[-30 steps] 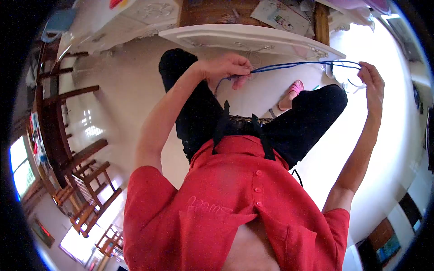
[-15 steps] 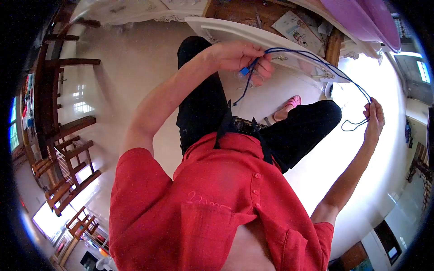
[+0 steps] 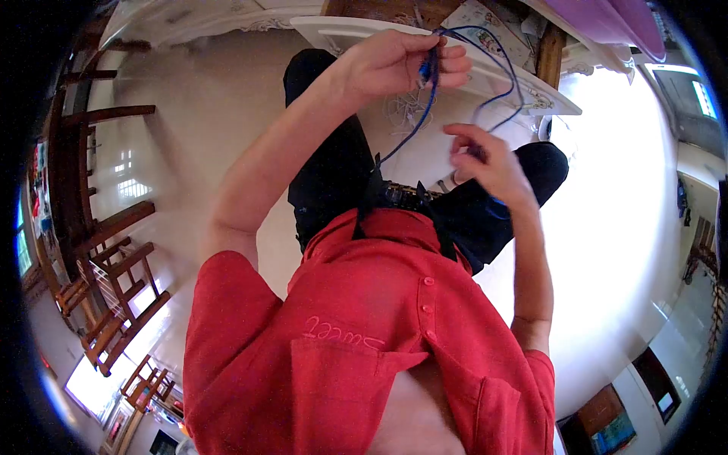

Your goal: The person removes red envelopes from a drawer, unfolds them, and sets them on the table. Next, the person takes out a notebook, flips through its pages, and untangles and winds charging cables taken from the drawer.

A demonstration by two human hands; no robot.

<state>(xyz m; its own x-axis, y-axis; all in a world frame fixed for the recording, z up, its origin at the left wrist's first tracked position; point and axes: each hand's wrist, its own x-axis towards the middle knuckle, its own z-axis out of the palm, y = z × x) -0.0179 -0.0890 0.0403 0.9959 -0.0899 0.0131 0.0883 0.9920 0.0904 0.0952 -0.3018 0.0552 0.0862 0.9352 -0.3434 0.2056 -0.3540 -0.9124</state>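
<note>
My left hand is closed around a looped blue cable, its thumb pressing against the fingers near the top. A small bright blue piece shows at its palm, and one cable length hangs down towards my lap. Lower and to the right is my right hand, slightly blurred, with curled fingers around a dark part of the cable; a bit of blue shows by the wrist. Thin pale strands dangle below my left hand.
An open white drawer front lies beyond my hands, with a printed sheet inside the drawer. A purple object is at upper right. Wooden chairs stand at left. My black-trousered knees flank the hands.
My right hand has come inward from the far right, close to my left hand, and the stretched cable now bends into a loop. My left hand has risen slightly and turned palm-up.
</note>
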